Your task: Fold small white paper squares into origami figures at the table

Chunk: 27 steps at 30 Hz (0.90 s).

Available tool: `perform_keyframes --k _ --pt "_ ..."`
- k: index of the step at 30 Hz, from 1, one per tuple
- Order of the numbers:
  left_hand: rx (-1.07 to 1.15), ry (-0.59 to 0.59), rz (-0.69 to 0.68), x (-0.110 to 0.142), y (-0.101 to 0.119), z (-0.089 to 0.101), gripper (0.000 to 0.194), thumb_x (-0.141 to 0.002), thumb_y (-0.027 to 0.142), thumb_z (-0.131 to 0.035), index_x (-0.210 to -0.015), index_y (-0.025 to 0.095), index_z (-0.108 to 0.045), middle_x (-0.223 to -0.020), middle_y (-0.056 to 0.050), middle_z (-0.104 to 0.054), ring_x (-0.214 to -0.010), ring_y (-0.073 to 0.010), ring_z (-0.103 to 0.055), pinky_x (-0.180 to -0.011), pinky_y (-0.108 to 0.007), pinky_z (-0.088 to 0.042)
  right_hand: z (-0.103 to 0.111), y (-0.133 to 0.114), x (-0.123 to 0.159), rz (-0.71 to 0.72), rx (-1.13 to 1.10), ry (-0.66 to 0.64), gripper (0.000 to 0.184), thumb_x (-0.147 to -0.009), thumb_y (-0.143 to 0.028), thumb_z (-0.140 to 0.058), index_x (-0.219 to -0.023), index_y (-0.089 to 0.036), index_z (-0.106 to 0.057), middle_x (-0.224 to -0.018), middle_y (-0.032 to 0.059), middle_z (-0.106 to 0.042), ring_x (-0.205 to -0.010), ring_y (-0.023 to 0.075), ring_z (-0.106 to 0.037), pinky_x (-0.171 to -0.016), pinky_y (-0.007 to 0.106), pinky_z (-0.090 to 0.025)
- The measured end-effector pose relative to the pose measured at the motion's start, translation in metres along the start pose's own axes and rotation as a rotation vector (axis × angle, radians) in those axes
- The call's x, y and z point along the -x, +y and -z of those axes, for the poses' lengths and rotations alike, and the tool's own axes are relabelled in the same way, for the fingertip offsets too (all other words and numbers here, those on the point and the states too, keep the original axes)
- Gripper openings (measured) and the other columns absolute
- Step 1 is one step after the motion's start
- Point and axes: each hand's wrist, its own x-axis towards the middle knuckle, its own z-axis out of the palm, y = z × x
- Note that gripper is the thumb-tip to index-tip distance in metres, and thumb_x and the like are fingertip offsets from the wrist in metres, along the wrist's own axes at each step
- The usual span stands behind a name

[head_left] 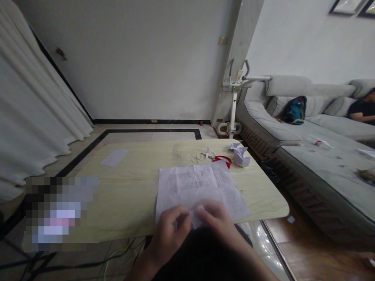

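Both of my hands are together at the table's near edge, over a large creased sheet of printed paper (202,181). Between the fingertips is a small white piece of paper (196,220), blurred and partly hidden. My left hand (174,228) is closed in a pinch at its left side. From the right, my right hand (215,216) also pinches it, thumb and forefinger pressed together. Past the sheet's far edge lie red-handled scissors (222,159), partly beside thin pale strings (196,157). Folded white paper shapes (241,156) stand right of the scissors.
The light wooden table (129,199) has rounded corners. A blank paper slip (115,157) lies at its far left; a pixelated patch covers the near left. Beyond are an exercise machine (233,105), a grey sofa (331,156) with a blue backpack (295,110), and a seated person (363,109).
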Motion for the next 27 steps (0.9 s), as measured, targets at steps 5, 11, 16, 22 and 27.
perform_keyframes --k 5,11,16,22,27 --pt "-0.038 0.026 -0.022 0.001 -0.004 0.000 0.027 -0.088 0.030 -0.052 -0.066 0.018 -0.061 -0.060 -0.001 -0.061 -0.058 -0.0161 -0.060 -0.056 -0.023 -0.045 -0.001 0.000 0.000 -0.007 0.017 0.012 0.029 -0.086 -0.041 -0.062 -0.076 -0.016 -0.072 -0.070 0.0021 -0.068 -0.068 0.0175 -0.061 -0.063 0.027 -0.048" --pt "0.015 0.006 -0.043 0.000 -0.001 0.000 0.033 -0.091 0.030 -0.047 -0.062 0.020 -0.056 -0.055 0.002 -0.056 -0.053 -0.0134 -0.057 -0.052 -0.020 -0.043 -0.002 -0.003 0.002 0.004 0.041 0.010 0.025 -0.084 -0.038 -0.065 -0.095 -0.017 -0.073 -0.094 0.0071 -0.074 -0.091 0.0231 -0.066 -0.084 0.036 -0.049" --pt "0.071 0.139 -0.070 -0.002 -0.002 0.001 0.035 -0.091 0.030 -0.046 -0.058 0.021 -0.051 -0.051 0.004 -0.053 -0.049 -0.0118 -0.054 -0.048 -0.018 -0.043 -0.003 0.002 0.001 -0.011 0.017 0.040 0.021 -0.082 -0.036 -0.066 -0.089 -0.016 -0.071 -0.083 0.0053 -0.072 -0.077 0.0203 -0.065 -0.071 0.031 -0.051" --pt "0.091 0.050 0.004 -0.002 -0.015 -0.004 0.015 -0.087 0.032 -0.058 -0.089 0.020 -0.066 -0.070 0.001 -0.068 -0.060 -0.0154 -0.064 -0.055 -0.022 -0.051 -0.001 0.007 0.003 0.122 0.174 0.077 0.013 -0.084 -0.028 -0.064 -0.087 -0.019 -0.073 -0.079 0.0032 -0.071 -0.073 0.0183 -0.062 -0.070 0.030 -0.049" --pt "0.098 0.138 -0.030 -0.001 -0.016 -0.003 0.020 -0.091 0.033 -0.056 -0.080 0.020 -0.066 -0.062 0.003 -0.067 -0.056 -0.0135 -0.065 -0.056 -0.020 -0.052 -0.001 0.009 0.003 0.151 0.198 0.148 0.016 -0.080 -0.025 -0.067 -0.094 -0.018 -0.072 -0.081 0.0039 -0.069 -0.074 0.0185 -0.061 -0.071 0.031 -0.049"
